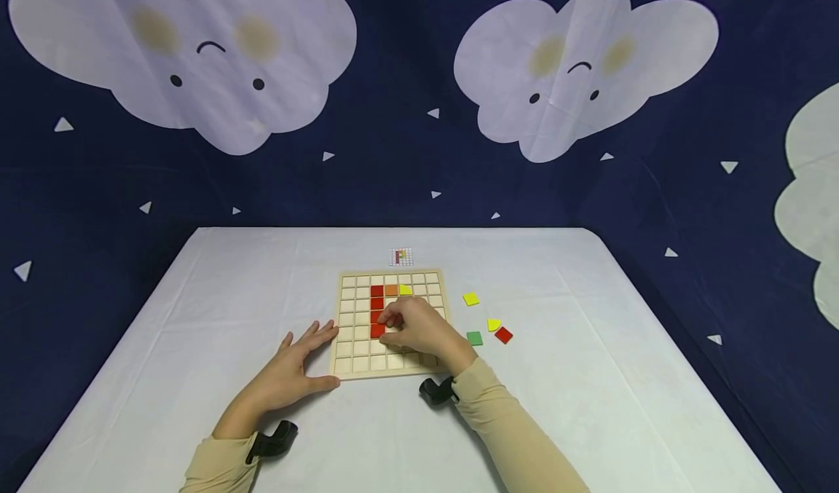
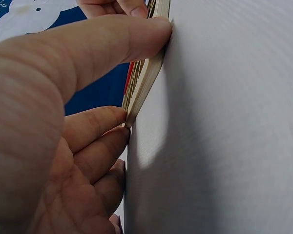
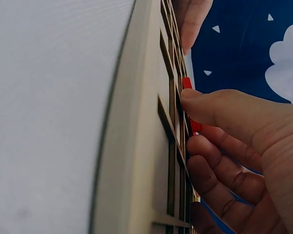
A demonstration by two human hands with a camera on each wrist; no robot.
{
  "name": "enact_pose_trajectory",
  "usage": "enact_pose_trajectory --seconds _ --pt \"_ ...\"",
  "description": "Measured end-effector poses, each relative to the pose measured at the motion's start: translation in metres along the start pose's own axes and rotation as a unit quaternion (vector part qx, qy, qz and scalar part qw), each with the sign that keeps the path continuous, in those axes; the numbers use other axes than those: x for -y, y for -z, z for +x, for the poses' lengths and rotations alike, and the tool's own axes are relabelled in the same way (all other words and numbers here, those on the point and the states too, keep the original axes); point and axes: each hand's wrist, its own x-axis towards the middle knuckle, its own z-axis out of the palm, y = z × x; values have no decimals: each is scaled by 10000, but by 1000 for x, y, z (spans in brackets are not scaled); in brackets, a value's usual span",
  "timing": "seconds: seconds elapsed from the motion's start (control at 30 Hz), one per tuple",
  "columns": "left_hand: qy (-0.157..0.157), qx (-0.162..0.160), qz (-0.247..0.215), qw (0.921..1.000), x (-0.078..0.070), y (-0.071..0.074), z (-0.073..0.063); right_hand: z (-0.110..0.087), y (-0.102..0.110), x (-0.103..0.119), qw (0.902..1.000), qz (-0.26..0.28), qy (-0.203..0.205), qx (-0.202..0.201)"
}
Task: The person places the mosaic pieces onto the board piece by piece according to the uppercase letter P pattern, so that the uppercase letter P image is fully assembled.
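Note:
A square wooden grid board [image 1: 360, 364] lies on the table. Several red square tiles form a column on it, with an orange tile [image 1: 391, 290] and a yellow piece with a curved edge [image 1: 406, 289] beside the top one. My right hand [image 1: 419, 325] is over the board, thumb and fingertips pinching the lowest red tile [image 1: 376, 330] of the column; in the right wrist view the thumb covers part of the red. The left hand [image 1: 295, 369] rests at the board's left side, fingers spread, with fingertips and thumb touching its edge.
Right of the board lie a loose yellow tile [image 1: 470, 299], a yellow rounded piece [image 1: 494, 325], a red tile [image 1: 503, 335] and a green tile [image 1: 475, 338]. A small pattern card [image 1: 401, 257] sits behind the board on the white-covered table [image 1: 262, 274]. A dark cloud-print cloth [image 1: 393, 180] hangs behind.

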Motion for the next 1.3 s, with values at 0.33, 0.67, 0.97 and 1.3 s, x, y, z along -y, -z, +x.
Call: enact_pose_trajectory --seconds 0.33,0.67,0.97,1.3 --pt "7 2 -38 10000 0 -1 0 -1 0 2 10000 26 -40 -24" --pt "-35 -9 -74 10000 0 0 0 1 -2 0 10000 -9 -48 -55" --pt "-23 1 -68 10000 -1 0 -1 1 -1 0 10000 -86 -31 -2" --pt "41 6 -55 10000 -3 0 -1 -3 11 -3 9998 178 -70 63"
